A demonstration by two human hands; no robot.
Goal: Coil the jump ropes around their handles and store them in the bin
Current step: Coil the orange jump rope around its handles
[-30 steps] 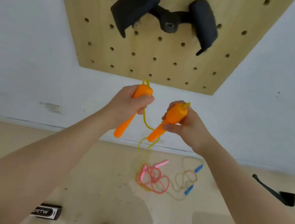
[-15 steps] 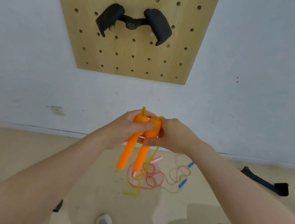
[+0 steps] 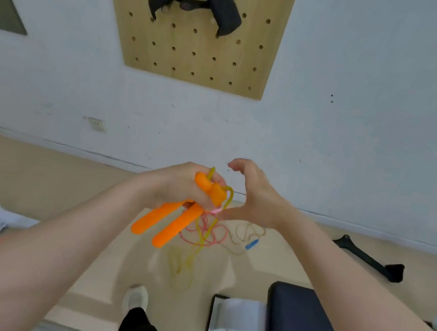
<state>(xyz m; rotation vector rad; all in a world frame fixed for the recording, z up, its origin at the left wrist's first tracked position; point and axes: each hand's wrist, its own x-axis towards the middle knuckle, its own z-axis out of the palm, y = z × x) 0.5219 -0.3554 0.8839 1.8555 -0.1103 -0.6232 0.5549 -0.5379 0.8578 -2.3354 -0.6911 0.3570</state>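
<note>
While I watch from the head camera, the largest fixtures frame the scene: a wooden pegboard [image 3: 192,44] on the white wall carries a black two-padded attachment [image 3: 196,5], and a dark padded bench [image 3: 308,330] sits on the floor at lower right. Between them, my view centres on the left hand [image 3: 179,184], whose fingers are curled round both orange handles [image 3: 169,221] of one jump rope, holding them side by side with their free ends pointing down and to the left. Its yellow-green cord [image 3: 196,249] leaves the handle tops and hangs loose toward the floor, not yet wound. Just beside the handle tops, the right hand [image 3: 255,198] is spread, fingers loosely bent and holding nothing that I can make out; whether its thumb touches the cord I cannot tell. On the floor beyond lie a pink jump rope [image 3: 209,235] and a tan-corded rope with blue handles [image 3: 252,243], both in loose tangles. No bin is in view. I judge the step in hand to be the start of coiling the first rope: next, the right hand should take up the hanging cord and wrap it round the paired handles while the left keeps them together.
</note>
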